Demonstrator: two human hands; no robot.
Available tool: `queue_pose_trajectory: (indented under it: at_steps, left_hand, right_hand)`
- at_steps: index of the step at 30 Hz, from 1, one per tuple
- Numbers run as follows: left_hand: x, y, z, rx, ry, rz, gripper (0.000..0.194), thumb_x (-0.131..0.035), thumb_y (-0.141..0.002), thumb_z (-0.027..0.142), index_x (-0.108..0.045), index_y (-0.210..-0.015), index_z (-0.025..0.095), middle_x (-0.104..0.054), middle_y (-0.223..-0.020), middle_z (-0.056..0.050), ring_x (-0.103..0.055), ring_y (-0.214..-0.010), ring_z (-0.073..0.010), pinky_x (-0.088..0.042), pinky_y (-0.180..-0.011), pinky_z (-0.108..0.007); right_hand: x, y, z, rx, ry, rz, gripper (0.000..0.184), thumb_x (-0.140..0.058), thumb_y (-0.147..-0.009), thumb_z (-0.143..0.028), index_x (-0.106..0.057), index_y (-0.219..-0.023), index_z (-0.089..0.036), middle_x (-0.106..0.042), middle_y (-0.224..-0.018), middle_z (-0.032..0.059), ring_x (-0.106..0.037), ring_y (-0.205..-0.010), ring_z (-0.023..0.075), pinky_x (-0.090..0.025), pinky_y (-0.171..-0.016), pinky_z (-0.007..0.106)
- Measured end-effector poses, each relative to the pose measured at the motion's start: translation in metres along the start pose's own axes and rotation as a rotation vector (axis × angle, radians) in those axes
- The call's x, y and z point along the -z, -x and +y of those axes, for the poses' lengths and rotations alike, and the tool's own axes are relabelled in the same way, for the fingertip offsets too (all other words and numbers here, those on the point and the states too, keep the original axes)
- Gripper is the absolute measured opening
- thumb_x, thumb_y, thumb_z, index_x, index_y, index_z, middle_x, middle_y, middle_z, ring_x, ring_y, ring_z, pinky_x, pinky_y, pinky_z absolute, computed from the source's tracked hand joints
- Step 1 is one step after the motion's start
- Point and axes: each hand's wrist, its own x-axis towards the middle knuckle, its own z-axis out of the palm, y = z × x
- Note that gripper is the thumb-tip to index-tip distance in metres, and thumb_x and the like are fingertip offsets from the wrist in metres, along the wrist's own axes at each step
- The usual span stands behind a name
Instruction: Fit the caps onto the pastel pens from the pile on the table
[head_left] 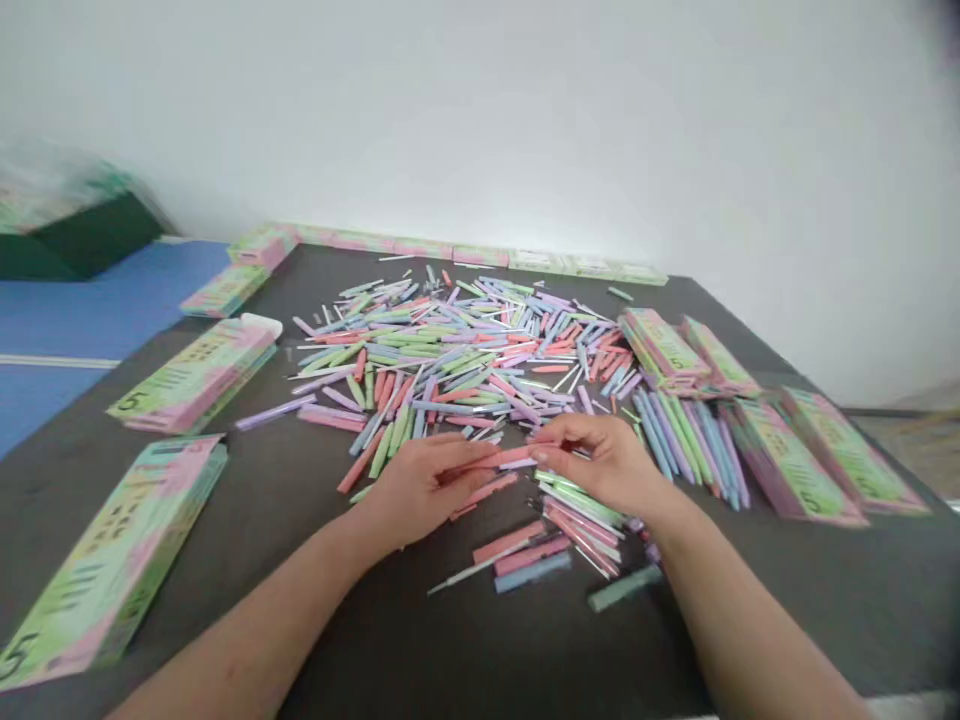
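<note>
Between my two hands lies a pink pen (496,459), held level at the near edge of a large pile of pen parts. My left hand (420,485) pinches its left end, and the fingers of my right hand (604,462) are closed on its right end. Just below my hands are pink and blue pen barrels (532,572), a bundle of thin white-and-pink refills (583,535) and green ones beside it. The mixed pile (450,360) of pastel barrels, caps and refills spreads beyond my fingers. Whether the pen's two ends are joined is hidden by my fingertips.
Pastel boxes (112,550) marked 5 stand on the left of the dark table (360,640). More boxes (802,460) lie at the right, beside a row of pens (690,440). A line of boxes (420,247) runs along the back wall. A dark green bin (90,235) is far left.
</note>
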Motion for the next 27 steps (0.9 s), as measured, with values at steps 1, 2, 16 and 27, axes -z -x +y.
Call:
queue_pose_trajectory:
  at_steps: [1, 2, 16, 27]
  left_hand:
    - [0.0, 0.0, 0.0, -0.008, -0.018, 0.003, 0.022, -0.059, -0.089, 0.021, -0.069, -0.108, 0.015, -0.062, -0.072, 0.0, -0.053, -0.06, -0.0078, -0.039, -0.056, -0.019]
    - [0.0, 0.0, -0.001, -0.015, -0.035, 0.005, 0.022, -0.058, -0.089, 0.021, -0.069, -0.108, 0.015, -0.062, -0.071, 0.0, -0.053, -0.06, -0.0081, -0.038, -0.056, -0.019]
    - [0.006, -0.004, -0.001, 0.213, 0.038, 0.016, 0.039, -0.058, -0.087, 0.042, -0.065, -0.118, 0.019, -0.07, -0.091, -0.004, -0.061, -0.075, -0.0148, -0.046, -0.067, -0.024]
    - [0.003, -0.005, -0.006, 0.446, 0.213, 0.168, 0.034, -0.049, -0.09, 0.041, -0.071, -0.096, 0.016, -0.049, -0.048, 0.005, -0.044, -0.045, -0.0098, -0.035, -0.045, -0.02]
  right_hand:
    - [0.0, -0.001, 0.001, -0.006, -0.001, -0.016, 0.021, -0.065, -0.083, -0.033, -0.067, -0.077, -0.013, -0.061, -0.066, 0.001, -0.048, -0.06, 0.01, -0.035, -0.053, 0.021]
    - [-0.001, -0.002, 0.003, -0.012, 0.001, -0.031, 0.023, -0.063, -0.084, -0.033, -0.066, -0.076, -0.013, -0.059, -0.064, 0.0005, -0.047, -0.059, 0.0098, -0.034, -0.053, 0.021]
    - [0.0, -0.006, 0.006, -0.015, 0.074, 0.029, 0.037, -0.054, -0.09, -0.04, -0.058, -0.064, -0.014, -0.052, -0.056, -0.0015, -0.043, -0.054, 0.0093, -0.031, -0.052, 0.022]
    - [-0.002, -0.007, 0.012, 0.027, 0.052, 0.19, 0.036, -0.052, -0.09, -0.04, -0.059, -0.065, -0.015, -0.045, -0.053, -0.0034, -0.04, -0.052, 0.009, -0.033, -0.052, 0.022]
